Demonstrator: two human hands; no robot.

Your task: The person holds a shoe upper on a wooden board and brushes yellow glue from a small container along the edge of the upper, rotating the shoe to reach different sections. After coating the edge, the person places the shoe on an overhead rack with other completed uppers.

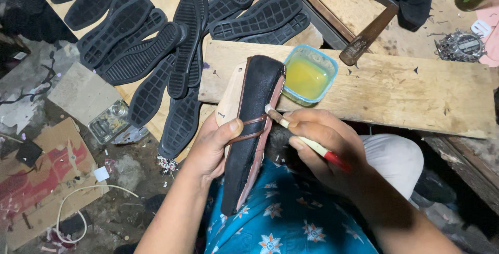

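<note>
Rough plank bench [395, 85] carries a square plastic tub [310, 75] of yellow glue; ribbed black rubber soles [156, 46] lie beside. Left hand [210, 147] grips a matte black shoe upper [254, 129] over the lap; right hand [325, 145] pinches a slim red-tipped brush [304, 139] against its edge

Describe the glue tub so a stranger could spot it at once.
Find the long pale wooden plank lying across the middle of the view. Near its left end, just above the black shoe in the left hand, sits the small tub. It alone is a light blue, rounded square container filled with yellow liquid.
</note>
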